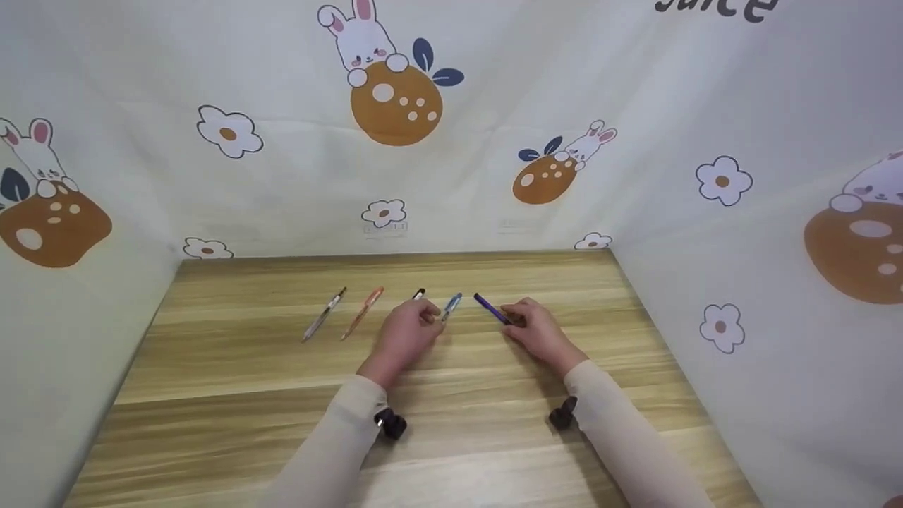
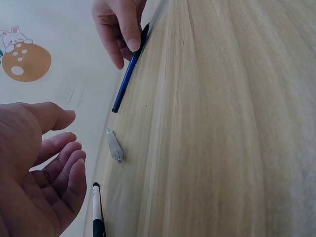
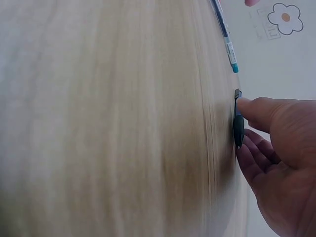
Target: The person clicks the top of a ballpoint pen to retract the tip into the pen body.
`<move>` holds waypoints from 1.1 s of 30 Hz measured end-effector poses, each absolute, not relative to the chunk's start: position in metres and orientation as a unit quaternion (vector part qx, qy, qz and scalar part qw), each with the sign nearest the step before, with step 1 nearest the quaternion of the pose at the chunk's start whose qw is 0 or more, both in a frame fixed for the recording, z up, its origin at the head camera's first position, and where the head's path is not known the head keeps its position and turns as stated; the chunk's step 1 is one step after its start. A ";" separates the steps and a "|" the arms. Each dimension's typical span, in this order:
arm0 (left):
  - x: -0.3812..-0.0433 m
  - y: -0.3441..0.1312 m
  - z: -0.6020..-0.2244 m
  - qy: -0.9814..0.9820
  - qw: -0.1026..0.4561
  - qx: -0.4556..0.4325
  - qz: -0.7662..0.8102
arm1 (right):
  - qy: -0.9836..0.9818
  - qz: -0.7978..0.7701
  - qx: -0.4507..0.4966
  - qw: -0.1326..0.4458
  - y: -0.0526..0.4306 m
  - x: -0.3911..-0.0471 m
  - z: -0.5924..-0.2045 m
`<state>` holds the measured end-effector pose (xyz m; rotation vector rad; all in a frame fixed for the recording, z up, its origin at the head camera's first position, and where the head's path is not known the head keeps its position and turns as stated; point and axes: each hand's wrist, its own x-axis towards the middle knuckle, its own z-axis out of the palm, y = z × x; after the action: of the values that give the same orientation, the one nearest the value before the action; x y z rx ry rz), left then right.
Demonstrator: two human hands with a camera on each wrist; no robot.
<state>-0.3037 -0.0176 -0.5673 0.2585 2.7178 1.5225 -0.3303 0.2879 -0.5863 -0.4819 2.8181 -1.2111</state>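
My right hand (image 1: 542,333) pinches the near end of a dark blue pen (image 1: 489,307) between thumb and fingers. In the left wrist view the blue pen (image 2: 126,81) slants down from those fingers, its dark tip close to the table. My left hand (image 1: 408,331) is over the table with loosely bent fingers; the left wrist view shows a gap between its thumb and fingers, nothing held. Just right of its fingers lies a light blue pen (image 1: 453,305). A white pen with a black end (image 1: 420,293) is partly hidden behind that hand.
Left of my hands, an orange pen (image 1: 363,312) and a slim grey pen (image 1: 324,315) lie slanted on the wooden table (image 1: 233,437). A pale printed cloth (image 1: 296,183) walls the table at the back and both sides.
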 end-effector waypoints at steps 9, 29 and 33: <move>-0.304 -0.019 -0.567 0.864 0.007 0.075 0.498 | 0.904 -0.407 -0.126 0.032 0.287 -0.334 -0.591; -0.306 -0.021 -0.575 0.868 0.011 0.076 0.490 | 0.903 -0.416 -0.104 -0.016 0.283 -0.336 -0.594; -0.305 -0.022 -0.576 0.868 0.011 0.078 0.490 | 0.905 -0.413 -0.100 -0.016 0.282 -0.336 -0.594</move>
<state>-0.3050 -0.0223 -0.5757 0.2447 2.7069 1.5294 -0.3358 0.2821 -0.5943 -0.3158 2.8726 -1.3092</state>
